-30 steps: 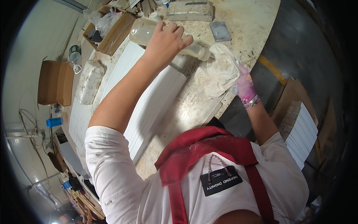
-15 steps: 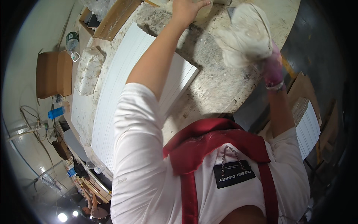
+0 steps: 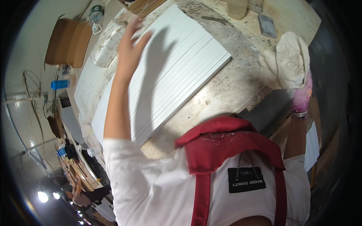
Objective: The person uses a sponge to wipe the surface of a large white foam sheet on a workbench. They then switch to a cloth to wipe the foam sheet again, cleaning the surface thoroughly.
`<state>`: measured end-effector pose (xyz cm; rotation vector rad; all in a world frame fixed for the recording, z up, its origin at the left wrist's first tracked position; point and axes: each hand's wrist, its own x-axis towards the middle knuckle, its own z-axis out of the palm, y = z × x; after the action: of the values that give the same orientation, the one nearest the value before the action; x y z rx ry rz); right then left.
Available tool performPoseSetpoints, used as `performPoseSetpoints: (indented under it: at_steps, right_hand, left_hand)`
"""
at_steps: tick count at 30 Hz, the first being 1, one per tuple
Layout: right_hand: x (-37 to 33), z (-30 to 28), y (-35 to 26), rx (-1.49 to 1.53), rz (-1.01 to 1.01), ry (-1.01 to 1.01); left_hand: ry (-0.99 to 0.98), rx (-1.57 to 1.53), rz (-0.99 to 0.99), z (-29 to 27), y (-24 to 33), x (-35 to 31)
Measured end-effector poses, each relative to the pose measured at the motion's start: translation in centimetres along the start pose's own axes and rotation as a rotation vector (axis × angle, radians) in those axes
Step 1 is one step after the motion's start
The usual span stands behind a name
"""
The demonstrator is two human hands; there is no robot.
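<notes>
My left hand (image 3: 131,47) hovers over the far left part of a row of long white strips (image 3: 184,62), fingers spread and nothing in them. Its shadow falls across the strips, which lie side by side on the worktable (image 3: 200,101). A plastic-wrapped white bundle (image 3: 107,47) is just beside that hand. On the right, my right hand (image 3: 302,94), in a pink-purple glove, grips a bunched off-white cloth (image 3: 288,62) at the table's right edge. The cloth hides most of its fingers.
At the far side stand a cloudy yellowish container (image 3: 236,8) and a grey rectangular block (image 3: 267,26), with a thin flat tool (image 3: 214,19) nearby. An open cardboard box (image 3: 68,41) and a plastic bottle (image 3: 96,17) are at left. More white strips (image 3: 311,147) sit at lower right.
My left hand has come away from the yellowish container and moved left over the strips. My right hand has shifted right and nearer with the cloth. The view has turned too.
</notes>
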<state>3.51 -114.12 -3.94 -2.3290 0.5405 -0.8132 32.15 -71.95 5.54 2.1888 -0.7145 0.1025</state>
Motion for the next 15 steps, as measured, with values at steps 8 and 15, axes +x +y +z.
performPoseSetpoints:
  at_steps: [8,15]
  right_hand:
    - [-0.9,11.4,-19.3,1.067,-0.023,-0.661]
    - [-6.4,21.8,-24.3,-0.862,-0.836,-0.662]
  left_hand:
    - [-0.19,0.572,-0.282,-11.5,-1.6,-30.7]
    - [-0.174,0.751,-0.437,-10.1,-3.7,-38.0]
